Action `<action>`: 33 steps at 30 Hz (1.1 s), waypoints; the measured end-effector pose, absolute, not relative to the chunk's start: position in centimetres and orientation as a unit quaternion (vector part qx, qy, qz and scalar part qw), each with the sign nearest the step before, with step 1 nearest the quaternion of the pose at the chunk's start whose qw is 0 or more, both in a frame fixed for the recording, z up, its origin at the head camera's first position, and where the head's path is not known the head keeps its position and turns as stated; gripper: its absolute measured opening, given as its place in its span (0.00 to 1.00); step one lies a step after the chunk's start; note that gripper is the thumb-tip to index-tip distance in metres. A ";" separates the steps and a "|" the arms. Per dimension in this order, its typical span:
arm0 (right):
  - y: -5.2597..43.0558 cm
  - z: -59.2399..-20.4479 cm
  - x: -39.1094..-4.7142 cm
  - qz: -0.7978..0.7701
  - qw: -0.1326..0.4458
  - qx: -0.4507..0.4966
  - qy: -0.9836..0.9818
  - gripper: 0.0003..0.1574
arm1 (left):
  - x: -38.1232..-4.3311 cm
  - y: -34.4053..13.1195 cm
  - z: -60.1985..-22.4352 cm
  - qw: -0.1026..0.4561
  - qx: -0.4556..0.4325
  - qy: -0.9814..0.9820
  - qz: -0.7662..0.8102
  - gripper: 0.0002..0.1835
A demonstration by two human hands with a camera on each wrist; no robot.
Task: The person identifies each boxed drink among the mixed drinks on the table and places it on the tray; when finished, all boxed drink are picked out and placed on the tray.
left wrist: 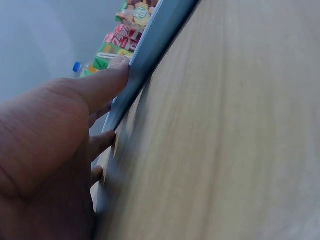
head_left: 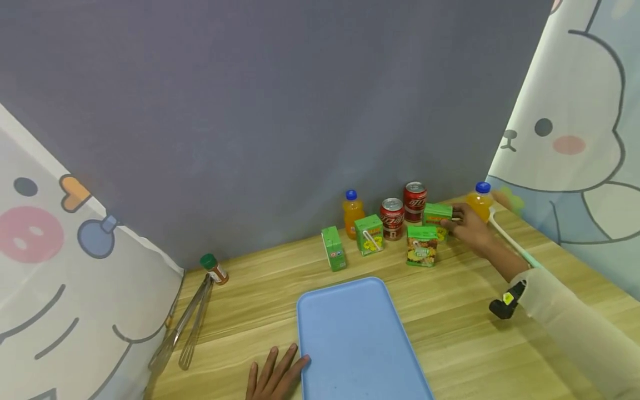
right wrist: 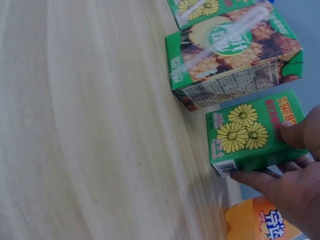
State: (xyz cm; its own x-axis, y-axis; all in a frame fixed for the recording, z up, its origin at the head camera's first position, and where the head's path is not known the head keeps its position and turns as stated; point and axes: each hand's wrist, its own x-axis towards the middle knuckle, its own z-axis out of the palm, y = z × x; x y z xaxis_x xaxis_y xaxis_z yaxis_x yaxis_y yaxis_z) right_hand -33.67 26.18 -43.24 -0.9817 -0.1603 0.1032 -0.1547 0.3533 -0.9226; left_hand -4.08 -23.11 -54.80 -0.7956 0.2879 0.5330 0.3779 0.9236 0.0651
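Note:
My right hand (head_left: 472, 229) grips a green drink carton with yellow flowers (right wrist: 242, 131) between thumb and fingers, at the back right of the table. Just left of it stands a carton with a pineapple print and a straw (head_left: 421, 247). Beyond the gripping hand is an orange drink bottle with a blue cap (head_left: 480, 201). My left hand (head_left: 276, 376) lies with fingers spread at the left side of a blue tray (head_left: 357, 333). Its thumb (left wrist: 107, 85) touches the tray's rim.
Two red cans (head_left: 392, 218), another orange bottle (head_left: 353, 214) and two more green cartons (head_left: 369, 234) stand along the back. A green-capped jar (head_left: 215, 269), metal tongs (head_left: 182, 322) and a whisk (head_left: 195, 336) lie at left. A white-and-green stick (head_left: 515, 241) lies at right.

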 end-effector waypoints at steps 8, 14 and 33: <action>26.6 -43.5 -32.4 -0.546 -0.039 -0.086 0.833 0.46 | -4.2 -23.3 -55.3 0.288 -0.200 -0.935 -0.060 0.38; 26.4 -43.2 -32.0 -0.540 -0.078 -0.106 0.832 0.41 | -4.2 -23.6 -55.5 0.317 -0.212 -0.924 -0.032 0.40; 26.1 -38.5 -32.0 -0.472 -0.110 -0.131 0.865 0.45 | -4.2 -23.1 -54.8 0.295 -0.189 -0.935 -0.059 0.41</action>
